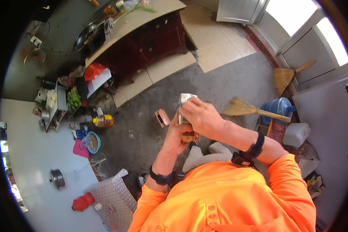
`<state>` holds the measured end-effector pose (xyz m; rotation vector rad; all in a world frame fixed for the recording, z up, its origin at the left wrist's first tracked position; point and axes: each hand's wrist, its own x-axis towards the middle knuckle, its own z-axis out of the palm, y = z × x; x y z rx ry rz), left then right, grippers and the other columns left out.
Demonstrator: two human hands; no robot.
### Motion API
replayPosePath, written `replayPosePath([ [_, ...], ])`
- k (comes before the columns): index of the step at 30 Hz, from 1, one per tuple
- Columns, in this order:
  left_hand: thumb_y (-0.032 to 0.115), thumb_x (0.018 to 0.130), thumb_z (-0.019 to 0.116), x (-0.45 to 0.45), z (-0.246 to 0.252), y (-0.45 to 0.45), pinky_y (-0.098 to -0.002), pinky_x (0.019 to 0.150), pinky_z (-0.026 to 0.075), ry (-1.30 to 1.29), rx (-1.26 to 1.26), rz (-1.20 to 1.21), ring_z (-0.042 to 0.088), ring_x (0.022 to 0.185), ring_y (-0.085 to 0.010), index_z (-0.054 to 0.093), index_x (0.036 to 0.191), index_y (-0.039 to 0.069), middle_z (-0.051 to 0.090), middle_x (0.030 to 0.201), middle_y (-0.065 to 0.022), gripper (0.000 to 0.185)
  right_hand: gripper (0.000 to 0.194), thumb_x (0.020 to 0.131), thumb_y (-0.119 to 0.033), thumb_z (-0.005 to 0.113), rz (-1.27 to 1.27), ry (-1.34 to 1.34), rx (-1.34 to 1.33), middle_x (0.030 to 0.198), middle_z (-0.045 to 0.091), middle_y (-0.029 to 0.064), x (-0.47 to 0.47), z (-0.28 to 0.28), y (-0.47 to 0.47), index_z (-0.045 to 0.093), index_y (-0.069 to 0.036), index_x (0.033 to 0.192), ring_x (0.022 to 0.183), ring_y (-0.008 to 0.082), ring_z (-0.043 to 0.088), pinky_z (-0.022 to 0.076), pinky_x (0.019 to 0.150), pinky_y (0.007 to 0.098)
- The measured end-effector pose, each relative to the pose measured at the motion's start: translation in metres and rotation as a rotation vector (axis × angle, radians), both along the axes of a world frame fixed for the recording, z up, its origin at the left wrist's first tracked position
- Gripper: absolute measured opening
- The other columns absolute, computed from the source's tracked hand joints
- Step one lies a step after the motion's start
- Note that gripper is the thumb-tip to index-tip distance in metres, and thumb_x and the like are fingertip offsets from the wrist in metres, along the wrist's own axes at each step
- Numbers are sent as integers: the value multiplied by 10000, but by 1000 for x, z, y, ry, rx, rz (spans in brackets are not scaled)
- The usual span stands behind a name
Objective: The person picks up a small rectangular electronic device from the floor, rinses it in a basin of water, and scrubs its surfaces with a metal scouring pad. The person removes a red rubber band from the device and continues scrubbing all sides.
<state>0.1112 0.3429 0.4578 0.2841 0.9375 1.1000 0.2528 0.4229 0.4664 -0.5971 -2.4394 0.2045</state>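
Note:
My left hand [174, 139] is wrapped around an orange-brown object [189, 137] with a dark rectangular patch on its end; what it is cannot be made out. Just above, my right hand [201, 116] has its fingers curled over a shiny silvery piece [188, 97], which sticks out past the knuckles. Whether this piece is foil or metal is unclear, and my fingers cover most of it. Both hands are close together in front of my body. On the floor beyond them lies a small open box [162, 118], pinkish and brown with a dark inside.
A straw broom [243, 107] leans across a blue water jug [278, 107] at right, near a white jerrycan [297, 134]. At left stand an oil bottle [103, 121] and a blue basin [94, 143]. A dark red cabinet [159, 43] with a wok [88, 34] is at the back.

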Motion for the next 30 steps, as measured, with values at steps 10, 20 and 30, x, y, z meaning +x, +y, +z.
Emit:
replayPosePath([
  [10,-39,772,563,-3,-3,-4,-353,502,490,-9,5,-25,621,630,-233,456,1227,35,596,868,-126,473,247,676,-93,660,-85,-36,-26,956,557,58,-3,10,0,676,-17,910,935,249,557,554,752,313],
  [20,-60,753,547,-8,-7,-6,-347,532,511,-2,19,-13,632,666,-234,454,1234,62,599,917,-112,504,225,685,-69,667,-38,-57,-140,955,543,73,8,-10,-18,645,-12,901,926,264,561,548,725,331],
  [30,-8,746,559,16,-1,-20,-368,549,510,45,32,25,641,706,-239,500,1207,17,619,940,-128,466,300,684,-57,671,-2,58,-109,953,578,71,14,1,-28,675,-34,983,915,282,592,558,713,355],
])
